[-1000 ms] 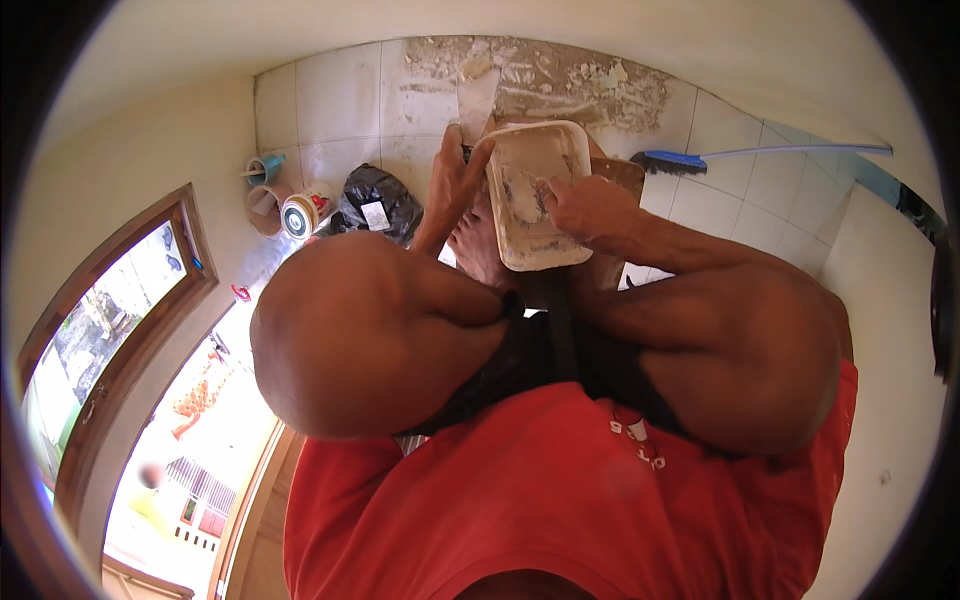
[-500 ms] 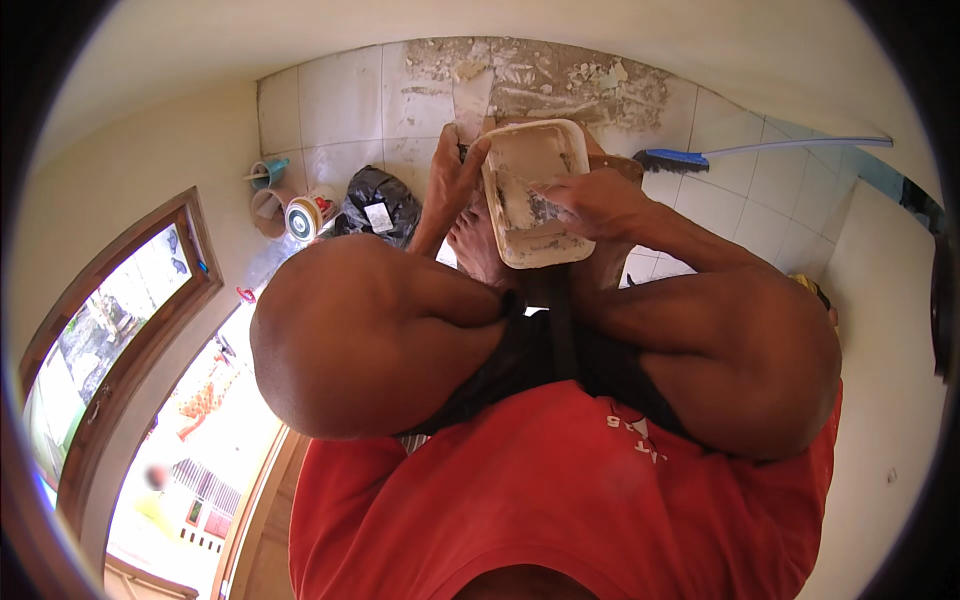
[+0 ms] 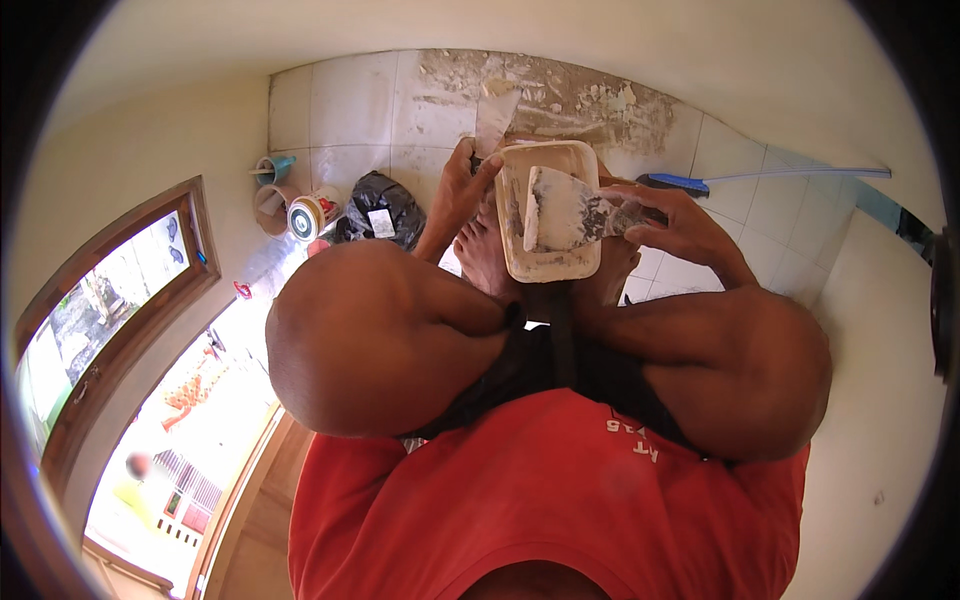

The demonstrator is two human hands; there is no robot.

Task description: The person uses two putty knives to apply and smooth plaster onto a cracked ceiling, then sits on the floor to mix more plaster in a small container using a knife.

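Note:
A shallow cream plastic tub (image 3: 549,270), smeared with dried putty, sits in front of my bare feet, between my knees. My left hand (image 3: 462,195) is closed at its left rim, thumb on the edge. The same hand grips the dark handle of a scraper, whose pale blade (image 3: 495,122) points away toward the wall. My right hand (image 3: 685,225) holds a wide putty knife (image 3: 565,210) by its handle. Its blade, coated in whitish putty, lies flat over the tub's opening; whether it touches the bottom I cannot tell.
Bare, rough patches with crumbs (image 3: 625,97) break the white tiles ahead. To the left are a black plastic bag (image 3: 385,205), a round container (image 3: 305,217) and a teal cup (image 3: 273,170). A blue broom (image 3: 680,184) lies right. An open doorway (image 3: 185,440) shows a person outside.
The putty knife has turned over and moved within the tub, so its coated blade now shows broadly. My right hand has shifted right, out past the tub's rim. My left hand keeps its hold.

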